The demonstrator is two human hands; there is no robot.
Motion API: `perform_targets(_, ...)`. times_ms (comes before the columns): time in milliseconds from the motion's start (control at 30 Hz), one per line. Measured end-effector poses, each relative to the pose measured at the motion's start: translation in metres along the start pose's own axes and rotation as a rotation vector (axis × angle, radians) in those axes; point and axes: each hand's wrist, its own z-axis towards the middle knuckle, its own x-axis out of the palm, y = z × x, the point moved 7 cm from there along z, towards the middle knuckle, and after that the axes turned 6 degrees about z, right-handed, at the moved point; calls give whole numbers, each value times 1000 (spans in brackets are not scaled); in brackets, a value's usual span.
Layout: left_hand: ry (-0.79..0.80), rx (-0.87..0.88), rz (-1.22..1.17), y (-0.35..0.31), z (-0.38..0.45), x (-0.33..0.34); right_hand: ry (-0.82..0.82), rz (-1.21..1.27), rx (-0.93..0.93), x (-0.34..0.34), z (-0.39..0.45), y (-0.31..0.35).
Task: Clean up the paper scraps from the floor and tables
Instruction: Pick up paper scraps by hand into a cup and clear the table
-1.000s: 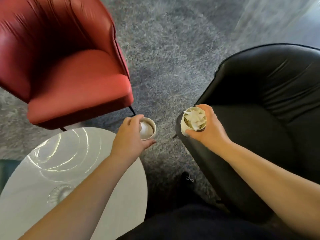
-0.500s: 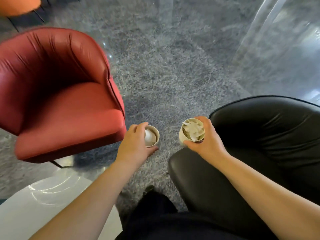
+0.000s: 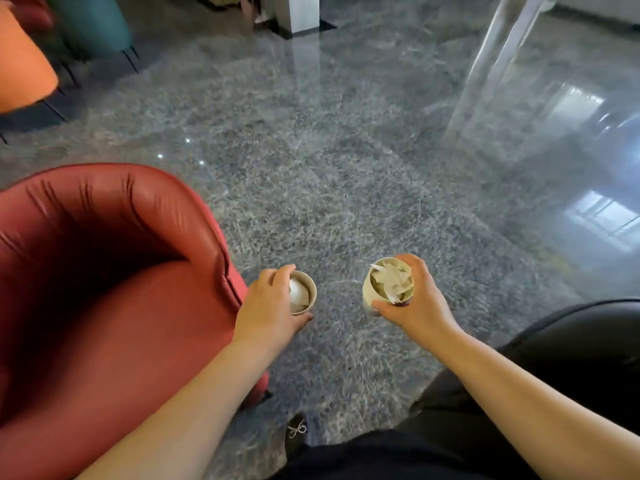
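Floor (image 3: 346, 168): polished dark grey speckled stone, glossy, carrying window reflections at the right and small light spots near the centre. A pale upright column (image 3: 298, 12) stands at the top edge, cut off above. A translucent streak runs diagonally at upper right; its nature cannot be determined.

Seating: a red armchair (image 3: 104, 289) occupies the lower left, its base out of frame. A black armchair (image 3: 588, 358) shows at lower right, mostly cut off. An orange chair (image 3: 20, 64) and a teal chair (image 3: 90, 22) sit at upper left, both partly cropped and blurred.

Left hand (image 3: 270, 313): fingers curled round a paper cup (image 3: 304, 292), held over the floor just beside the red armchair's edge. White paper scraps (image 3: 298, 292) lie inside it.

Right hand (image 3: 419, 306): fingers and thumb wrapped round a second paper cup (image 3: 370, 292), held apart from the first. It is filled to the rim with crumpled paper pieces (image 3: 393, 280).

A dark shoe (image 3: 296, 431) shows below, between the forearms; dark clothing fills the bottom edge.
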Motion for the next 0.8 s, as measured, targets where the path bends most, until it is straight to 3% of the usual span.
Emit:
perform_targets(400,-45,25,-5,29,189,-43,-76,65,24,13,183,50)
perform_targets(800,-36,-89,12,1,409,-30,42,-13,-46,-20,429,62)
